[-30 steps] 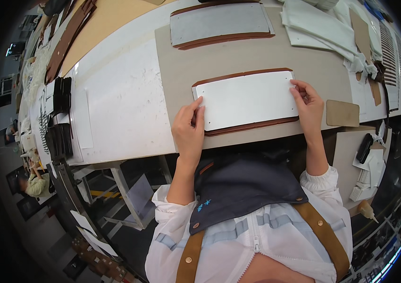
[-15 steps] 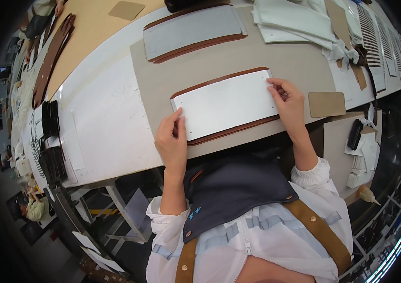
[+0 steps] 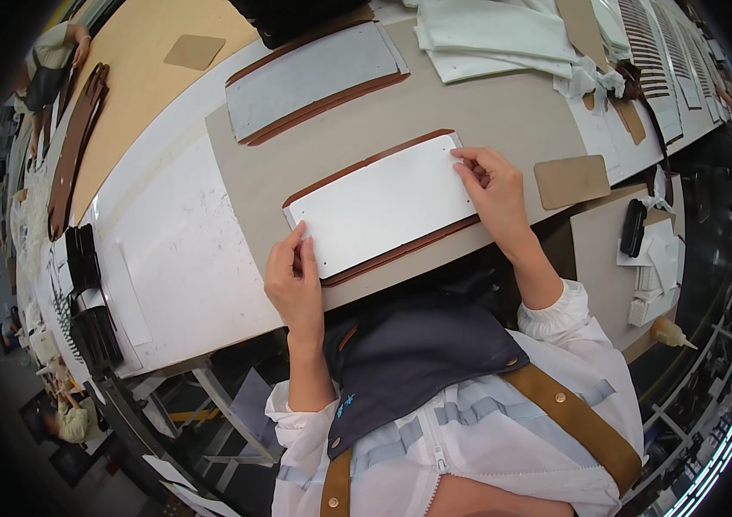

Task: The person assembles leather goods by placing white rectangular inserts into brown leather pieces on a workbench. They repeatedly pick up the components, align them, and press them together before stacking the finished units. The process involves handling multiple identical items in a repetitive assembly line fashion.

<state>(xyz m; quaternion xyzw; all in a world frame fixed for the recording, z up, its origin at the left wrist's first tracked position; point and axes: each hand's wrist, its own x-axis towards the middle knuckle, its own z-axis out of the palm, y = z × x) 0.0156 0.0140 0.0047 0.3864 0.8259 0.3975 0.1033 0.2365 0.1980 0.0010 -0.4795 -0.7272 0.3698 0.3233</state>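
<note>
Brown leather panel [image 3: 409,248] lies on the grey mat [image 3: 504,112] near the front edge of the desk [image 3: 185,258], almost wholly covered by a white template sheet [image 3: 383,205], so only a thin brown border shows along its top and bottom edges. The step in hand looks like squaring this template on the leather. The left hand [image 3: 295,284] presses fingertips on the sheet's lower-left corner; the right hand [image 3: 493,185] pins its upper-right end. Neither grip is closed on anything; fingers lie flat, pressing down. A next move would call for steady pressure so the sheet does not slide. Farther back lies 1 more grey-on-brown panel [image 3: 314,77], and a small tan patch [image 3: 571,179] sits right of the right hand.
</note>
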